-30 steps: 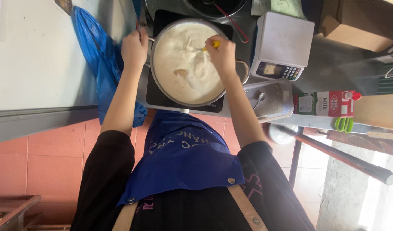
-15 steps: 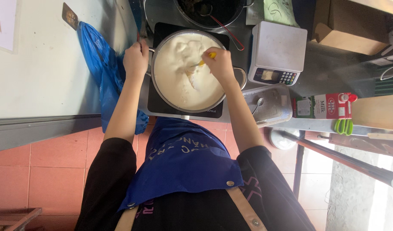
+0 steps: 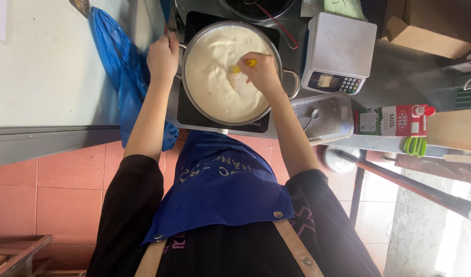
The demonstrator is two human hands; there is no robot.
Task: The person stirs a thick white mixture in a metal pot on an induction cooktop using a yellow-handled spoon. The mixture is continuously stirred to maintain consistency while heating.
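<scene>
Your left hand (image 3: 162, 55): closed around the left side handle of the wide steel pot (image 3: 190, 110); the handle itself is hidden under your fingers.

Your right hand (image 3: 261, 72): over the middle of the pot, fingers pinched together on a yellow-handled stirring tool (image 3: 244, 64). Only the yellow end shows; the working end is sunk in the thick creamy white mixture (image 3: 217, 84), so you cannot tell what kind of tool it is.

Pot: filled nearly to the rim, standing on a flat black cooktop (image 3: 187, 110), its right handle sticking out past your wrist.

Right of the pot: a white digital kitchen scale (image 3: 340, 48); nearer to you, touching its near edge, a clear rectangular plastic tub (image 3: 328, 118) with a metal spoon (image 3: 311, 119) inside, contents cloudy and hard to make out.

Further right: a red, white and green milk carton (image 3: 394, 120) lying on its side, green-handled scissors (image 3: 415, 146) just beside it, partly cut off by the counter edge.

Far edge: a second dark pot (image 3: 256, 7), cut off by the frame.

Left: a blue plastic bag (image 3: 117, 66) hanging against the pale counter.

Foreground: your blue apron (image 3: 220, 190) over black sleeves.
</scene>
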